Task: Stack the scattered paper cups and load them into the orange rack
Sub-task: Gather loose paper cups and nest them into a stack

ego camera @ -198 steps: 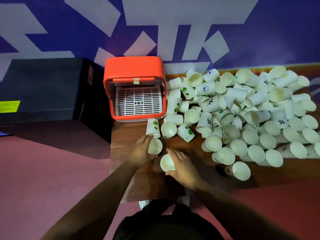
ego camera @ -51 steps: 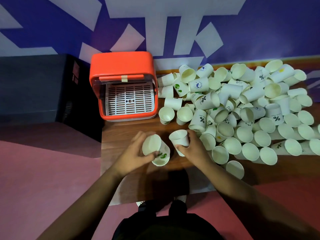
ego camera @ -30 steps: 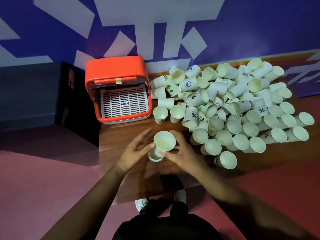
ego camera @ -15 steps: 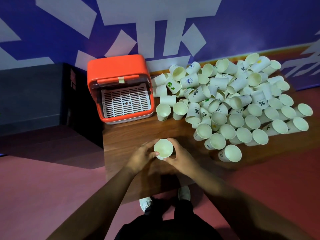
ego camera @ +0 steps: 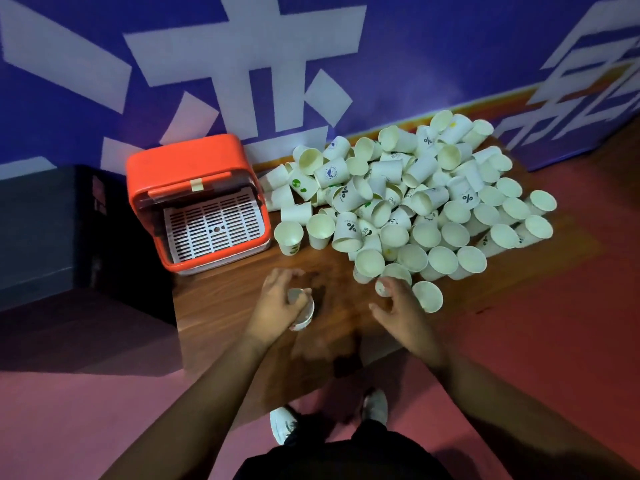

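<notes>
My left hand (ego camera: 273,306) grips a short stack of paper cups (ego camera: 304,311) low over the front of the wooden table (ego camera: 221,306). My right hand (ego camera: 403,315) has its fingers spread and reaches the near edge of the cup pile (ego camera: 415,202). Its fingertips are at a small cup (ego camera: 381,288), which is blurred. The orange rack (ego camera: 187,161) stands at the table's back left, open toward me. Its white slotted tray (ego camera: 213,226) holds nothing.
Two upright cups (ego camera: 289,237) stand just right of the rack. A dark cabinet (ego camera: 41,223) sits left of the table. A blue and white wall runs behind. The floor around is red, and my shoes (ego camera: 282,424) show below the table edge.
Both hands were together on the stack; now my right hand has let go and moved right to the pile's edge. My left hand keeps the stack.
</notes>
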The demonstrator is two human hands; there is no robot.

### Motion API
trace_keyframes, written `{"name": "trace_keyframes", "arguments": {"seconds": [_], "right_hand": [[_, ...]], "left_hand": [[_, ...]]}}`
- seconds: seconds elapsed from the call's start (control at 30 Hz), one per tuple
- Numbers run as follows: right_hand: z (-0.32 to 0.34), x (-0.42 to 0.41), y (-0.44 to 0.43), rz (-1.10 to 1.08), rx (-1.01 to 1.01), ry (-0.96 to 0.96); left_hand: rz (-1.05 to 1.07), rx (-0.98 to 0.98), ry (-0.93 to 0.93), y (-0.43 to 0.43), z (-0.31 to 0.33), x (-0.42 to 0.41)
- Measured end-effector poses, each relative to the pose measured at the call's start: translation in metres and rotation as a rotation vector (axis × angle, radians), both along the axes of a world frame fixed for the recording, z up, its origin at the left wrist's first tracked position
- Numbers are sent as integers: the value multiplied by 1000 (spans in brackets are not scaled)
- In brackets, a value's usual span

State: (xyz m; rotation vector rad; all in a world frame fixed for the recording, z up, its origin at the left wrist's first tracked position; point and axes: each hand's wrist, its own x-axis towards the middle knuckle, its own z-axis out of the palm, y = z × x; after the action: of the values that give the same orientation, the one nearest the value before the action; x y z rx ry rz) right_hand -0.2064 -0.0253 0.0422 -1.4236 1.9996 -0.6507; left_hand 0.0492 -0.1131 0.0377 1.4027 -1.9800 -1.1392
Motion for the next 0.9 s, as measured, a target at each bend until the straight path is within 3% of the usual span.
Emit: {"name": "trace_keyframes", "arguments": {"seconds": [0.1, 0.33, 0.57, 0.77, 0.9], "right_hand": [[3, -45, 11, -84, -46, 73], [-17, -107, 23, -148, 108, 167], [-47, -133, 12, 32, 233, 263], [-57, -146, 14, 137, 156, 262], [-52, -153, 14, 139, 113, 157]], "left_hand": [[-44, -42, -7, -4, 10, -38], [-230, -7, -133, 3, 9, -136], [-269, 165, -332, 14, -23, -201], [-244, 124, -403, 20, -49, -215], [-150, 35, -346, 24, -51, -210]]}}
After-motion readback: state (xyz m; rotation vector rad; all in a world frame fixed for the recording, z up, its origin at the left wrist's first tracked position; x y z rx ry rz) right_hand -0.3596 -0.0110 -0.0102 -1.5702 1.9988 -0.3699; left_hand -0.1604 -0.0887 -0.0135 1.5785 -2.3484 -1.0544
